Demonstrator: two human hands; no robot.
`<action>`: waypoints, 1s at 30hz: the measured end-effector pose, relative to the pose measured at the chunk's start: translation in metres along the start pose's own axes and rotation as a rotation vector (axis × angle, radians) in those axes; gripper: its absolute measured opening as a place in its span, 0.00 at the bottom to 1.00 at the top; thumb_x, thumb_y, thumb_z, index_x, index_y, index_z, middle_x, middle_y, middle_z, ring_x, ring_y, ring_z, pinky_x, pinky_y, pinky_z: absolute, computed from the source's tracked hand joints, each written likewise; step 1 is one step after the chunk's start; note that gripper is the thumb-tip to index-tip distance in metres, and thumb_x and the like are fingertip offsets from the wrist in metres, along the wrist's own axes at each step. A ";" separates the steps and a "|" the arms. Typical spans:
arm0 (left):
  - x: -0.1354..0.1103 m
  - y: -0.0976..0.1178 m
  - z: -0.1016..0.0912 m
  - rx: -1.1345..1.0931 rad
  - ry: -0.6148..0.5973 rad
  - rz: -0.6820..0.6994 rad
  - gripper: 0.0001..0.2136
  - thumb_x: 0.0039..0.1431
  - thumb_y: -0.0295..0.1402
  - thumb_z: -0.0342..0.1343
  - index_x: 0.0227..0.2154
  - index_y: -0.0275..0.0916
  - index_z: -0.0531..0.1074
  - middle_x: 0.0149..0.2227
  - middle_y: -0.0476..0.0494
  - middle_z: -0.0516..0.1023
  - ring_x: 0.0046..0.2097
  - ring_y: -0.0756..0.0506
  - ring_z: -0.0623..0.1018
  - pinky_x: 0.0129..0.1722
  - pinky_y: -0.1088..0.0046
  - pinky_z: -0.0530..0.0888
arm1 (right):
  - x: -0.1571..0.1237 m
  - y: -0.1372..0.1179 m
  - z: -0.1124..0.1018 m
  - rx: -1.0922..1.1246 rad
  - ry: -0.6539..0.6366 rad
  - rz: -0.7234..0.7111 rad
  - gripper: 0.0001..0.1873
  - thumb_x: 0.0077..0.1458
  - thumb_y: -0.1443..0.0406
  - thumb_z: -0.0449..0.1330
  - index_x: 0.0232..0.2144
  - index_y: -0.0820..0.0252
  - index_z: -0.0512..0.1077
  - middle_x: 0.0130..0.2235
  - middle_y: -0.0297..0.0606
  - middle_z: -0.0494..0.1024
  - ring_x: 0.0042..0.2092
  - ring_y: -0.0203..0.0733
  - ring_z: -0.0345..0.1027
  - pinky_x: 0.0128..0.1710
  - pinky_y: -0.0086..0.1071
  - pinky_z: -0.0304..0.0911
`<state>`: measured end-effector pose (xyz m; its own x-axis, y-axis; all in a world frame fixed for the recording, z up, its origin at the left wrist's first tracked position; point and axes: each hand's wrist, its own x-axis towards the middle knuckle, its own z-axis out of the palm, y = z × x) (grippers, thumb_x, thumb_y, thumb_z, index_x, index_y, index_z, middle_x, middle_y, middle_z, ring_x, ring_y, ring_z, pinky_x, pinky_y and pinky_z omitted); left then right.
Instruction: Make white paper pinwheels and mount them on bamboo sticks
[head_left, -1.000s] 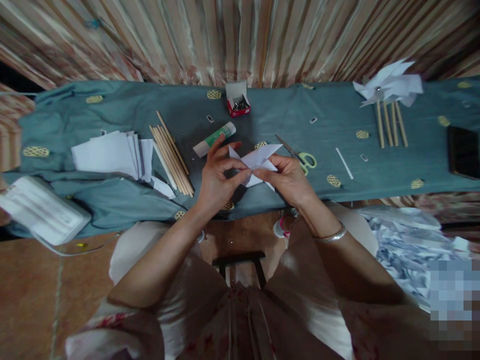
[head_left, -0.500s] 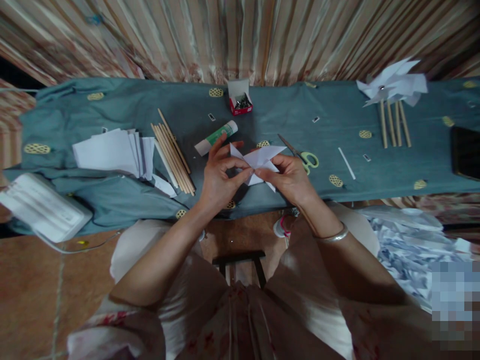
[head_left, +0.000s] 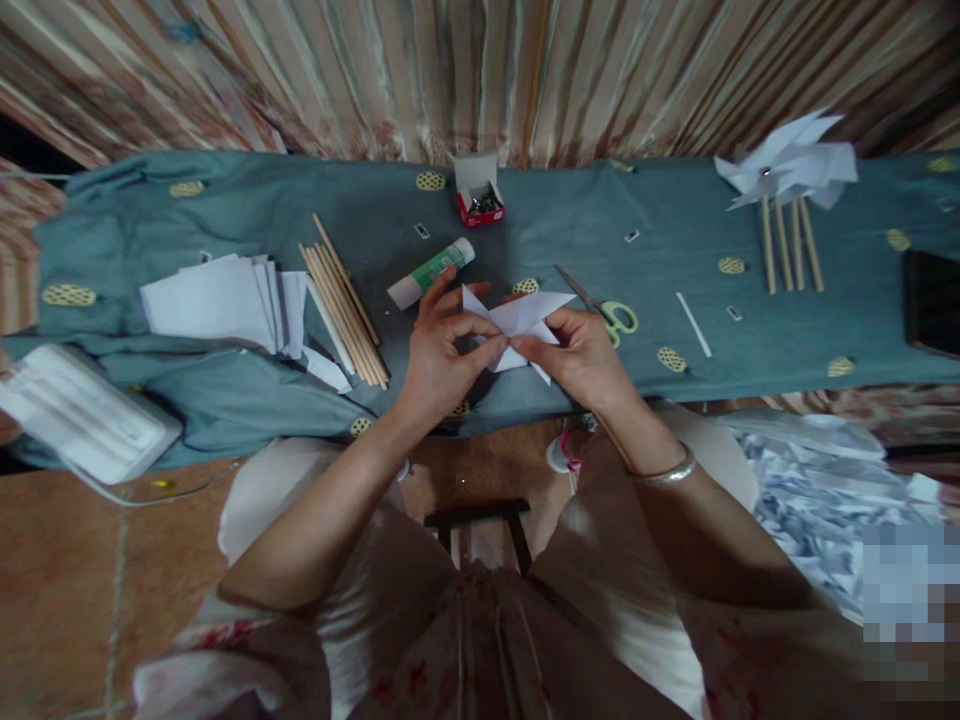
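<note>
A white paper pinwheel (head_left: 525, 313) with pointed, folded blades is held between my two hands above the front of the cloth. My left hand (head_left: 450, 345) pinches it near the centre with thumb and index finger, its other fingers raised. From the right, my right hand (head_left: 585, 355) grips it, the thumb pressed beside the left thumb at the middle. The fingertips hide the pinwheel's centre. Behind the left fingers lies a green-and-white glue stick (head_left: 433, 272). Scissors (head_left: 611, 312) with light green handles lie just beyond my right hand.
An open red box (head_left: 480, 205) of small metal pieces stands at the back. Wooden sticks (head_left: 345, 310), stacked paper (head_left: 214, 305) and a white device (head_left: 97, 415) are leftward. Rightward lie a paper strip (head_left: 694, 325), finished pinwheels (head_left: 795, 170) on sticks and a dark phone-like object (head_left: 932, 300).
Both hands keep almost the same hold on the paper pinwheel. The view has shifted very slightly; nothing on the cloth has been moved.
</note>
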<state>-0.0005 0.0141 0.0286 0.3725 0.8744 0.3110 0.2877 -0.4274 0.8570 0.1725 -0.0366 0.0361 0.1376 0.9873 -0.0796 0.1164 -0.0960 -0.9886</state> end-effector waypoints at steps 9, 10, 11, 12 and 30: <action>-0.001 -0.006 0.002 0.033 0.023 0.120 0.03 0.54 0.35 0.67 0.28 0.44 0.80 0.53 0.41 0.79 0.67 0.35 0.65 0.67 0.49 0.60 | 0.001 -0.005 0.005 0.062 0.042 0.041 0.10 0.43 0.61 0.67 0.30 0.59 0.80 0.31 0.33 0.80 0.34 0.39 0.70 0.35 0.34 0.67; -0.001 -0.007 0.002 0.037 0.030 0.133 0.04 0.54 0.36 0.67 0.29 0.44 0.79 0.53 0.41 0.79 0.67 0.35 0.64 0.67 0.49 0.60 | 0.002 -0.005 0.005 0.080 0.052 0.050 0.10 0.42 0.61 0.67 0.29 0.59 0.80 0.31 0.32 0.80 0.33 0.39 0.70 0.35 0.33 0.67; 0.000 -0.007 0.002 0.042 0.037 0.144 0.06 0.54 0.38 0.68 0.30 0.44 0.79 0.54 0.41 0.78 0.67 0.35 0.64 0.67 0.49 0.59 | 0.002 -0.005 0.006 0.097 0.065 0.060 0.09 0.41 0.61 0.68 0.28 0.59 0.79 0.30 0.32 0.79 0.32 0.38 0.69 0.34 0.33 0.67; 0.000 -0.008 0.001 0.048 0.045 0.150 0.07 0.54 0.40 0.68 0.32 0.44 0.79 0.56 0.41 0.77 0.67 0.35 0.64 0.67 0.49 0.59 | 0.002 -0.005 0.006 0.114 0.078 0.072 0.09 0.40 0.61 0.68 0.26 0.59 0.79 0.29 0.32 0.79 0.30 0.37 0.68 0.32 0.32 0.66; -0.005 0.003 0.012 -0.694 -0.045 -0.495 0.13 0.41 0.40 0.72 0.26 0.36 0.79 0.27 0.47 0.82 0.28 0.49 0.78 0.32 0.72 0.76 | 0.002 -0.005 0.005 0.142 -0.008 0.101 0.11 0.40 0.58 0.71 0.24 0.59 0.78 0.25 0.30 0.75 0.29 0.35 0.65 0.31 0.31 0.63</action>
<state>0.0095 0.0051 0.0249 0.3852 0.9070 -0.1701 -0.1734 0.2522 0.9520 0.1677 -0.0333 0.0406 0.1333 0.9747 -0.1795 -0.0380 -0.1760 -0.9837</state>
